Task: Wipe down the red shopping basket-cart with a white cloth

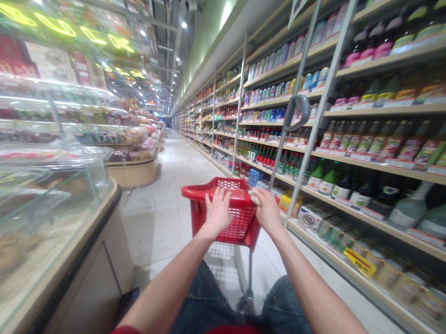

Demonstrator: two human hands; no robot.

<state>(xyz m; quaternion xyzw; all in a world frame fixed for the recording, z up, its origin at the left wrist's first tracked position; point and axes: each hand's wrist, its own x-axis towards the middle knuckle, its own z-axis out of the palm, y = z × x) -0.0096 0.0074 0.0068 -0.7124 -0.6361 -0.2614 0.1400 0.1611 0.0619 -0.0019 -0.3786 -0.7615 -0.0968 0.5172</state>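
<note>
A red plastic shopping cart basket stands in front of me in a store aisle, on a thin metal frame with a wheel below. My left hand lies over the near rim of the basket with its fingers curled over the edge. At the right near corner of the same rim, my right hand is closed round the edge. Both forearms reach forward from the bottom of the view. The inside of the basket is mostly hidden.
Long shelves packed with bottles, jars and cans run down the right side. A metal rolling ladder leans on them just past the cart. A glass-fronted counter lines the left. The pale tiled floor stretches ahead.
</note>
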